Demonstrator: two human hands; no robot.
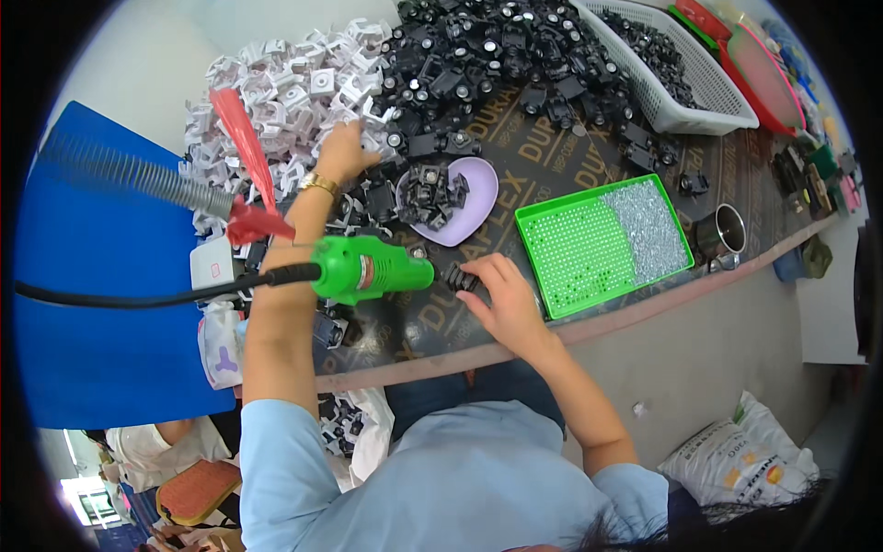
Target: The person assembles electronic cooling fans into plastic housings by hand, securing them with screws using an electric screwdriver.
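Observation:
My left hand (344,154), with a gold watch (319,182) at its wrist, reaches to the near edge of a heap of white plastic parts (294,87). Its thumb and fingers are apart at the pieces; some fingertips are hidden. Between the thumb and fingers of my right hand (506,305) is a small black plastic part (457,276), just above the table. A green electric screwdriver (372,270) hangs over my left forearm, its tip close to that part. Beside it, a lilac bowl (478,189) contains small black parts.
Black toy-car chassis (469,55) are heaped at the back. A green tray (552,299) of screws lies right, with a metal cup (729,228) beyond it. A white basket (736,120) stands far right. A coiled spring (138,170) and black cable (138,299) cross the left.

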